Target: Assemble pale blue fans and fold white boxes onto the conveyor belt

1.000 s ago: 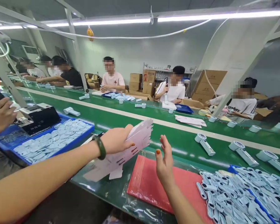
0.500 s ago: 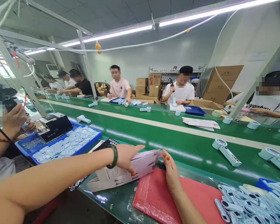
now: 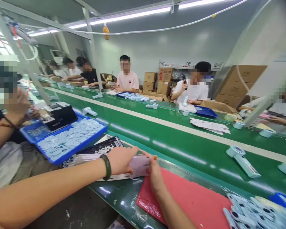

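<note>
A stack of thin white-pink card sheets (image 3: 140, 166) with notched edges stands tilted on the table in front of me. My left hand (image 3: 121, 160), with a dark green bangle on the wrist, is around the stack, thumb on the near face and fingers over the top. My right hand (image 3: 154, 173) rests against the stack's right end, its fingers stretched out along the edge. Just below my right hand lies a red padded mat (image 3: 188, 197). Behind my left wrist is a black tray of small round pieces (image 3: 109, 146).
A blue tray (image 3: 103, 128) of light blue flat parts stands at left, beside a co-worker. Across the green conveyor belt (image 3: 166, 136) sit several other people. Light blue handled devices (image 3: 244, 162) lie on the belt. Light blue parts (image 3: 252, 210) are heaped at right.
Both hands and the card stack have shifted left and closer together. The view has turned slightly, and the person in pink opposite has drawn back an outstretched arm.
</note>
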A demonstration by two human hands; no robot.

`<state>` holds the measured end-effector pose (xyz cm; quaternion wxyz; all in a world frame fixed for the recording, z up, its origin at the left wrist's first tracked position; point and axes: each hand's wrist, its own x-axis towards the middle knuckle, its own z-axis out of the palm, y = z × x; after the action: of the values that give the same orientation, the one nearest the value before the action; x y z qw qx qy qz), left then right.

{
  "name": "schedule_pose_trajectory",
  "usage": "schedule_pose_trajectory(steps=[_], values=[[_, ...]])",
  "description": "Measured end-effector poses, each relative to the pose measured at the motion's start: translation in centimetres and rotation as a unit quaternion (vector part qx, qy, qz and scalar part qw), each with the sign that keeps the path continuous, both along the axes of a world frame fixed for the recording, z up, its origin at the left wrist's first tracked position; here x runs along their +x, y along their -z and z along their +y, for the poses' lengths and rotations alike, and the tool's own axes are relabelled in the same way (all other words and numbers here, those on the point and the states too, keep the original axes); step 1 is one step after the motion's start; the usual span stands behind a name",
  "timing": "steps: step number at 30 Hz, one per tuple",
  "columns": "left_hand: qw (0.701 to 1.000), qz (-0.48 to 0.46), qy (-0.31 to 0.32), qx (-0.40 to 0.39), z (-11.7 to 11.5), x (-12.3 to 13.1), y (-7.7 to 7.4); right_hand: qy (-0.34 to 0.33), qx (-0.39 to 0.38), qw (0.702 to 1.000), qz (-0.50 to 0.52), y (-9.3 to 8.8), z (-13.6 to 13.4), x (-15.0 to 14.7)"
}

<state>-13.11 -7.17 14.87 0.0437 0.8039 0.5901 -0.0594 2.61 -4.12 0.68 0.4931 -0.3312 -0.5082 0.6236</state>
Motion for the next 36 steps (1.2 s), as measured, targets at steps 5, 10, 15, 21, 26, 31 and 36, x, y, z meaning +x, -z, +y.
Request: schedule_pose_trajectory(steps=[5, 10, 15, 21, 26, 31, 36], values=[[0.999, -0.030, 0.009, -0.025, 0.2, 0.1, 0.0, 0.079, 0.069, 0.994, -0.037, -0.1, -1.1, -0.3], [0.994, -0.074, 0.014, -0.079, -1.9, -4.1, -2.0, -0.016, 0.086, 0.992, -0.089, 0.0, -1.0, -0.4], [0.996, -0.034, -0.074, -0.049, -5.6, -9.3, -2.4, -0.020, 0.111, 0.988, -0.101, 1.0, -1.0, -1.2], [0.995, -0.042, -0.088, -0.034, -6.6, -8.5, -0.6, -0.013, 0.150, 0.980, -0.132, 0.9, -2.1, -4.2], [0.980, -0.110, -0.163, -0.017, -5.2, -12.0, -2.5, 0.028, 0.202, 0.971, -0.122, -2.0, -1.1, -2.6], [0.960, -0.187, -0.193, -0.072, -1.3, -19.5, -4.4, 0.082, 0.209, 0.956, -0.187, -1.2, 0.7, 0.0], [0.959, -0.153, -0.226, -0.069, 2.2, -22.0, 0.4, 0.052, 0.223, 0.940, -0.255, 2.3, 0.7, 0.8]])
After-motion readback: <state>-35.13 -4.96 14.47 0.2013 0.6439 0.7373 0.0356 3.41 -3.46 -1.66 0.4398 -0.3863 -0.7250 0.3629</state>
